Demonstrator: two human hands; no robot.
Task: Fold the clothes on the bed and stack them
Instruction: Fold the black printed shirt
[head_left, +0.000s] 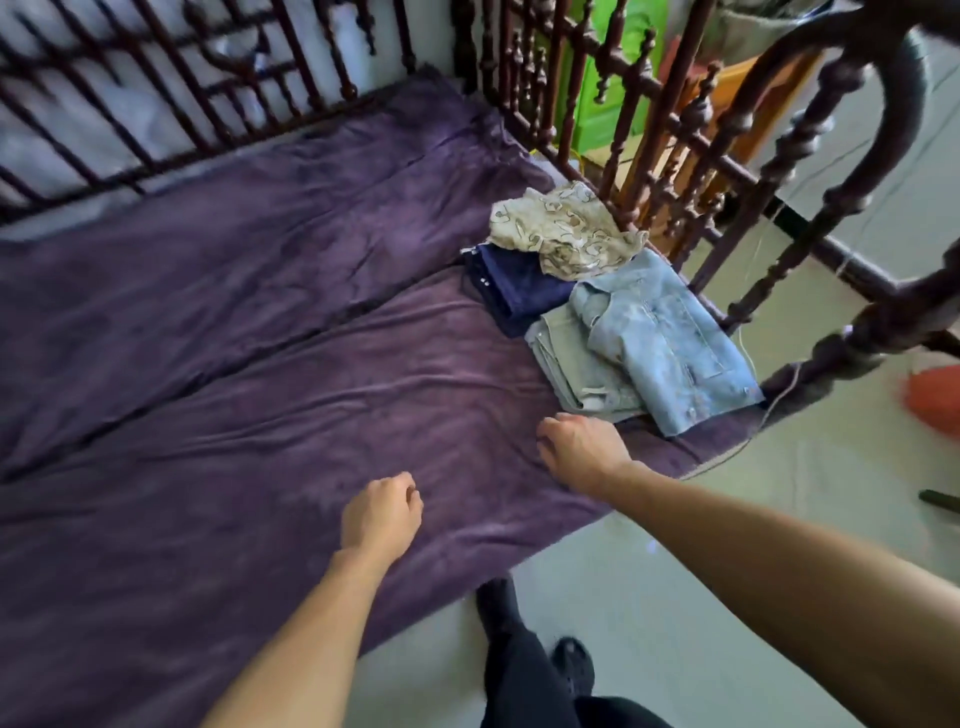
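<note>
Folded clothes lie in a loose group at the right end of the purple bed (249, 338). A light blue denim jacket (670, 343) rests partly on folded grey trousers (576, 364). Behind them lies a dark navy garment (519, 291), with a crumpled cream patterned cloth (566, 231) partly on top of it. My right hand (582, 449) hovers just in front of the grey trousers, fingers curled, holding nothing. My left hand (382, 514) is over the bare blanket near the front edge, fingers curled in, also holding nothing.
A dark carved wooden railing (613, 130) runs along the back and right end of the bed, close to the clothes. A curved wooden post (857, 218) stands at the right corner. Pale floor (727, 519), my dark-trousered legs (524, 665), a red object (935, 400).
</note>
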